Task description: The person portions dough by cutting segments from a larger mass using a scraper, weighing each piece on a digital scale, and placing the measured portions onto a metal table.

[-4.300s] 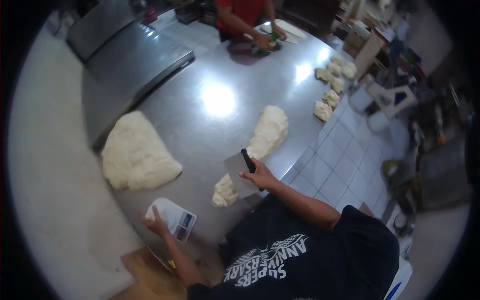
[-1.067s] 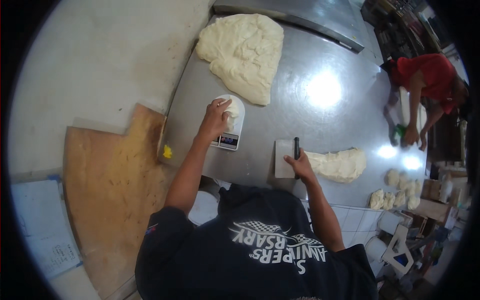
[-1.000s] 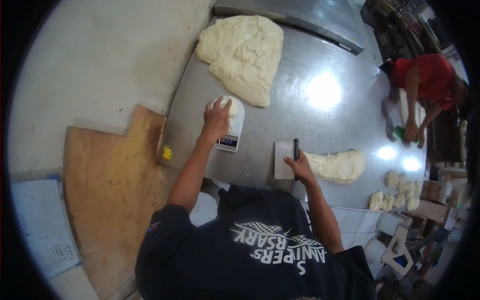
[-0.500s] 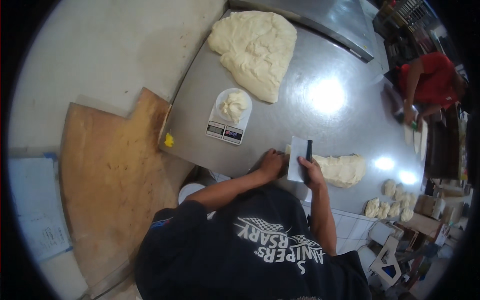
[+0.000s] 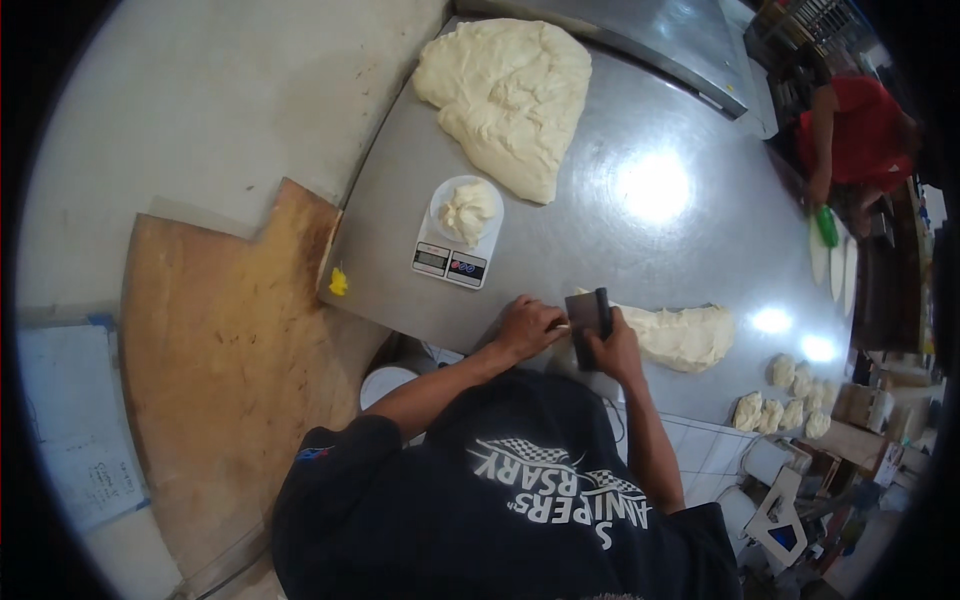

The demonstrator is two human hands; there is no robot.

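Note:
My right hand [image 5: 615, 345] grips a dough scraper [image 5: 585, 322] with a dark handle, at the left end of a long dough slab [image 5: 685, 338]. My left hand [image 5: 530, 325] is just left of the blade, fingers curled; what they hold is too small to make out. A white scale [image 5: 463, 250] carries a dough lump [image 5: 468, 210]. Behind it lies a big dough mass [image 5: 505, 100]. Several small dough pieces [image 5: 750, 410] sit at the steel table's right end.
A co-worker in red [image 5: 860, 130] works at the right end beside long pale shapes and a green object [image 5: 825, 225]. A wooden board [image 5: 220, 360] is at left against a pale surface. A steel ledge [image 5: 640, 45] runs along the back. White buckets [image 5: 762, 460] stand at lower right.
My left hand has left the lump on the scale and moved down-right beside the scraper. The scraper has shifted right and tilted over the slab's end. The co-worker's hands have shifted.

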